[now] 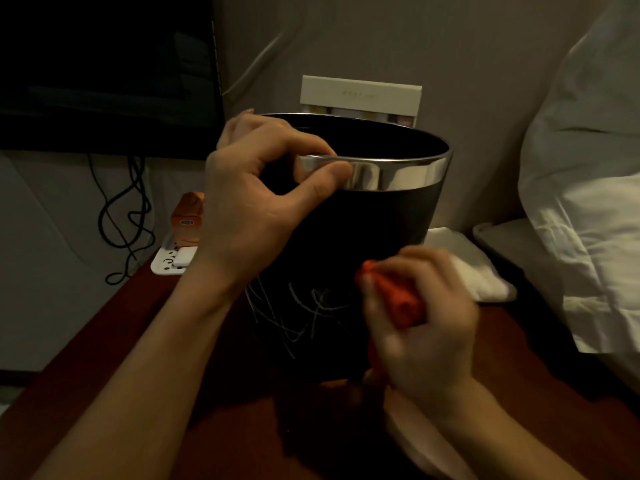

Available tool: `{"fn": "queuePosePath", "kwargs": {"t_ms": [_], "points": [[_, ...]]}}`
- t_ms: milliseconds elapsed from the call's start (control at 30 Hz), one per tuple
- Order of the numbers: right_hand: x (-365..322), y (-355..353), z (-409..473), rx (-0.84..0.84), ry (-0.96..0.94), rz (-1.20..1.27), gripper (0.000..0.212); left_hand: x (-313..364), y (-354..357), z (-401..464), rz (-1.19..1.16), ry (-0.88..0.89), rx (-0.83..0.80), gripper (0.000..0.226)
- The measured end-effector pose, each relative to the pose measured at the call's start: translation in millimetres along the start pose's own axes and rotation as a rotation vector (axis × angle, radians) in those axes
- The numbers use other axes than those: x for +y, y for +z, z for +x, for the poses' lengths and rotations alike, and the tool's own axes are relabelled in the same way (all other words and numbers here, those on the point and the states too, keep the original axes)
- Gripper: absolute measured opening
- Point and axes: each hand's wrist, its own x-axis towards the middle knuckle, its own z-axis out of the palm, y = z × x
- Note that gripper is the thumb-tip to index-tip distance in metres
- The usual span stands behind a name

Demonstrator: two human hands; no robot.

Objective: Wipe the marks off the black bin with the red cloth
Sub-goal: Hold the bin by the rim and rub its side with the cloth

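- Left hand (256,202) pinching silver rim of upright black bin (377,223), thumb outside.
- Right hand (420,317), blurred, fingers curled around red cloth (398,299) beside white marks (304,317).

Dim, warm light lying over everything. Reddish-brown table (114,341) stretching from the near edge toward a beige wall (381,39). Dark screen (104,64) hanging over the table's far left corner, black cables (128,216) trailing down beneath it. White power strip (169,263) sitting at the left edge, orange carton (188,220) standing just behind it. Cream box (360,95) leaning against the wall at the far edge. Folded white towel (485,271) lying toward the right edge, white bedding (588,168) crowding in beside it.
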Motion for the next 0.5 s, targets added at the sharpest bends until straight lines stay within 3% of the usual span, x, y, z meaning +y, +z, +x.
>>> {"fn": "queuePosePath", "kwargs": {"t_ms": [100,333,500], "points": [[-2.5,6.9,-9.0,-0.079,-0.067,0.000,0.019,-1.5,-0.6,0.4,-0.003,-0.004,-0.006,0.012],[-2.6,-7.3,12.5,0.112,0.005,-0.074,0.022,-1.8,1.5,0.1,0.006,-0.003,0.011,0.011],[-15.1,18.0,-18.5,-0.128,-0.067,-0.086,0.022,-3.9,2.5,-0.5,0.019,0.007,0.009,0.012]]}}
